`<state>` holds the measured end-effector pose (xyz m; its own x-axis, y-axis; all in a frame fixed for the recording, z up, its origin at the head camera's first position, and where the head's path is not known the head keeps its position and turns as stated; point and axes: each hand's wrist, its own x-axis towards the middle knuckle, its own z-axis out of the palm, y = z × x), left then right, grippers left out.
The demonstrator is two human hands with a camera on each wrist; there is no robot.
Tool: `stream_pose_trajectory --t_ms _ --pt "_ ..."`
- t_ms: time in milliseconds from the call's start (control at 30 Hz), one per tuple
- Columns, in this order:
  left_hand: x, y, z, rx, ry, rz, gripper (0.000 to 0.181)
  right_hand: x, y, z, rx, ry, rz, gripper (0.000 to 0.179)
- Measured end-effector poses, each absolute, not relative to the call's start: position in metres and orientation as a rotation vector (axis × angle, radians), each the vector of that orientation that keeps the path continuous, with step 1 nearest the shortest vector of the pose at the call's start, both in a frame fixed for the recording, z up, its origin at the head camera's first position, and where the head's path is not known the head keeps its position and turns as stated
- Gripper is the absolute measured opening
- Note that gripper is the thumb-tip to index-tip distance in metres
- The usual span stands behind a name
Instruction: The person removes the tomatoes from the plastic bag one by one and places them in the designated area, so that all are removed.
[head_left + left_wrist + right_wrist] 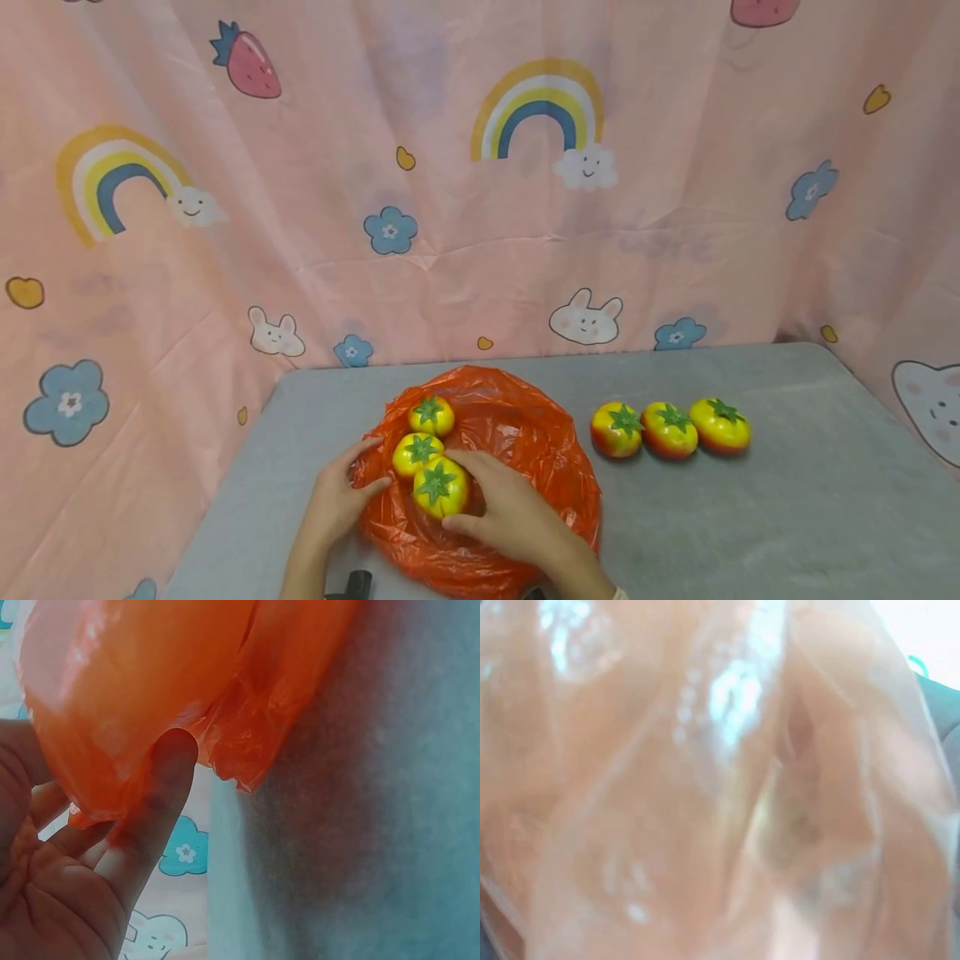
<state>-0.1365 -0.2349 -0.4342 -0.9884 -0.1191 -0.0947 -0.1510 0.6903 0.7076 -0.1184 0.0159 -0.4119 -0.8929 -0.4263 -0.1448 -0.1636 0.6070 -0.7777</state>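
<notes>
A thin orange-red plastic bag lies spread open on the table, its rim forming a wide ring. Inside its left half sit a rear tomato and a middle tomato, yellow with green star-shaped leaves. My right hand grips the front tomato, thumb on the near side and fingers on the far side. At the bag's left edge, my left hand holds the film between thumb and fingers, as the left wrist view shows around the bag. Blurred bag film fills most of the right wrist view.
Right of the bag, a row of three yellow-red tomatoes stands on the grey table. A pink patterned curtain hangs behind the table and along its sides. A black object shows by the left forearm.
</notes>
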Motion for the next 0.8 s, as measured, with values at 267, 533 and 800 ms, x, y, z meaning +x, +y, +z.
stream_pose_trajectory --t_ms 267,533,800 --pt "-0.133 -0.238 -0.434 -0.211 2.867 1.229 0.058 -0.116 0.024 -0.405 -0.441 2.544 -1.168 0.072" --pt "-0.133 -0.239 -0.432 -0.174 2.860 1.296 0.058 -0.110 0.046 -0.405 -0.374 2.582 -1.149 0.072" --pt "-0.134 -0.237 -0.433 -0.164 2.878 1.266 0.053 -0.100 0.068 -0.399 -0.279 2.653 -1.133 0.074"
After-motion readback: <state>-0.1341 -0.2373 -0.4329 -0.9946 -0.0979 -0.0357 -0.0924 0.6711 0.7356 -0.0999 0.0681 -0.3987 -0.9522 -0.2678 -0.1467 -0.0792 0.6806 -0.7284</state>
